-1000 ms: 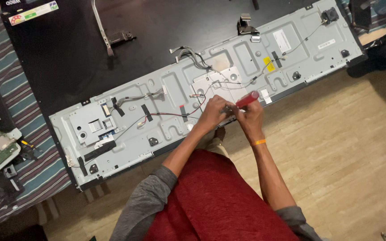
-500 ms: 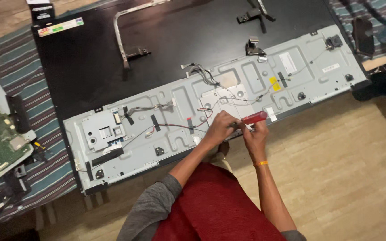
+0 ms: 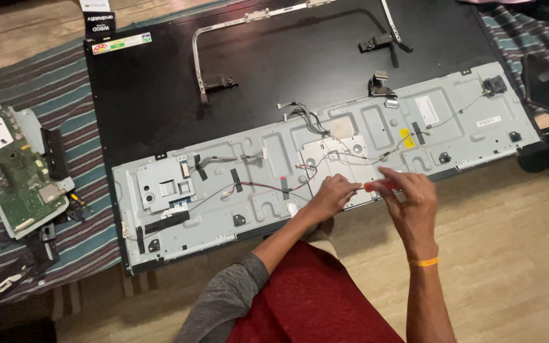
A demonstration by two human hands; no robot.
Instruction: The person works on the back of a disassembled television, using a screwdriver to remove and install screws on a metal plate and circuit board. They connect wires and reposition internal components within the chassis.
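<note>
A large flat television lies face down on the floor, its grey metal back chassis (image 3: 179, 203) bare, with thin wires taped across it. My right hand (image 3: 411, 200) holds a red-handled screwdriver (image 3: 376, 186) level over the chassis's near edge. My left hand (image 3: 333, 195) is pinched at the screwdriver's tip, over a raised grey plate (image 3: 341, 159) in the middle of the chassis. An orange band circles my right wrist.
A green circuit board (image 3: 14, 181) lies on the striped rug at the left. Black panel (image 3: 160, 108) beyond the chassis carries metal stand brackets (image 3: 201, 70) and small black speakers (image 3: 376, 43). A dark object (image 3: 538, 79) lies at the right. Wooden floor runs along the near side.
The view has swung left and down, so the television sits further right and lower. My right hand has drawn back to the right along the screwdriver; my left hand stays at the tip.
</note>
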